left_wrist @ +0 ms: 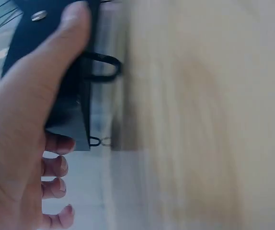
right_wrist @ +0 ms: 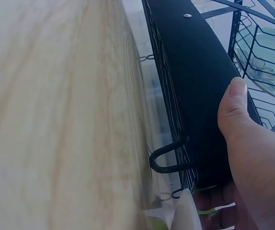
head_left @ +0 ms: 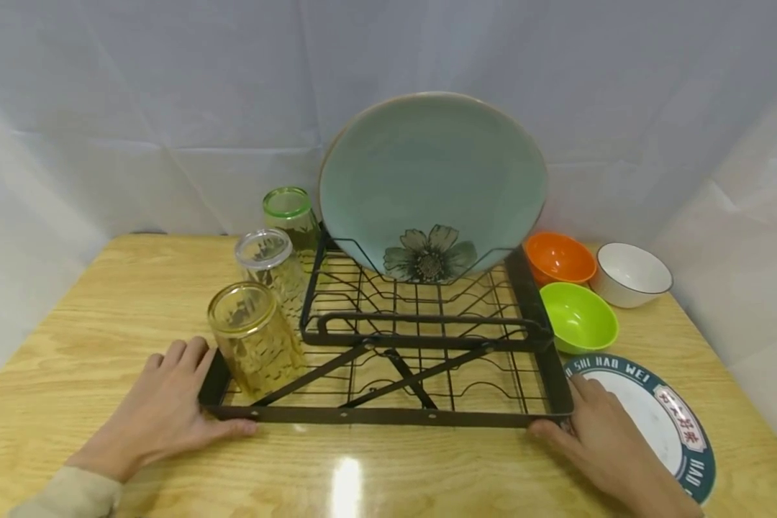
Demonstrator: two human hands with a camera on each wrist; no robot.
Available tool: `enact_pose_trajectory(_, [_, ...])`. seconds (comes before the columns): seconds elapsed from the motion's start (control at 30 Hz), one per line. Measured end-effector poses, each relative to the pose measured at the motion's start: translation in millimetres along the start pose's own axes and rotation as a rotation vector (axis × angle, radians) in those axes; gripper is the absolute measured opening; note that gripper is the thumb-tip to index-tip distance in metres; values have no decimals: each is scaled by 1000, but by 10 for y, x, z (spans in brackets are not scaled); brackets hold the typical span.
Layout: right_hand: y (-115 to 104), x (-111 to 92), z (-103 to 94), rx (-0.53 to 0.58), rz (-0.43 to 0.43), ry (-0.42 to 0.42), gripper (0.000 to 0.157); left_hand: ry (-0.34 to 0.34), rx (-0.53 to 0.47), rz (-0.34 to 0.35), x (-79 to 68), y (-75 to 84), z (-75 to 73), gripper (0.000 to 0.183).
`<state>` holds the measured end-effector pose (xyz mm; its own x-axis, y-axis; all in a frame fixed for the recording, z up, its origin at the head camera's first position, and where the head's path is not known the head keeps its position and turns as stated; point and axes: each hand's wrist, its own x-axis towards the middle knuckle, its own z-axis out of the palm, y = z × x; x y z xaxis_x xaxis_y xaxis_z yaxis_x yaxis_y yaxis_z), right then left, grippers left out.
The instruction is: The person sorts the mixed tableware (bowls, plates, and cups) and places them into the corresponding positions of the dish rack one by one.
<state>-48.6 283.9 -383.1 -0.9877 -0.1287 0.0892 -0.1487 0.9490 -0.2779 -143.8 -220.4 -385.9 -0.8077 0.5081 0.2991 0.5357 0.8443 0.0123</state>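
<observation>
A black two-tier wire dish rack (head_left: 388, 415) stands on the wooden table, its small feet showing in both wrist views. My left hand (head_left: 162, 410) grips its front left corner, thumb along the front rail and fingers by the side. At the front right corner my right hand (head_left: 611, 439) holds the rack the same way, its thumb (right_wrist: 238, 98) on the front rail. On the upper tier a large green plate (head_left: 434, 173) with a flower leans upright. A yellow glass (head_left: 255, 345), a clear glass (head_left: 275, 270) and a green glass (head_left: 294, 219) line the rack's left side.
Right of the rack are an orange bowl (head_left: 560, 259), a lime green bowl (head_left: 579, 316) and a white bowl (head_left: 634, 273). A white plate with a dark green rim (head_left: 699, 460) lies beside my right hand. Behind the table (head_left: 58, 345) hangs a white cloth (head_left: 168, 86).
</observation>
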Motion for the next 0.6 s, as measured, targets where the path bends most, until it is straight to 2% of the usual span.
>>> enact_pose_trajectory(0.3, [-17, -10, 0, -18, -12, 10, 63, 29, 81, 23, 17, -13, -91, 109])
enact_pose_trajectory(0.47, [-9, -13, -6, -22, -19, 17, 61, 54, 118, 61, 59, -14, -152, 103])
enact_pose_trajectory(0.6, [-11, -5, -13, -17, -12, 2, 61, 11, 128, 48, 49, -4, -148, 107])
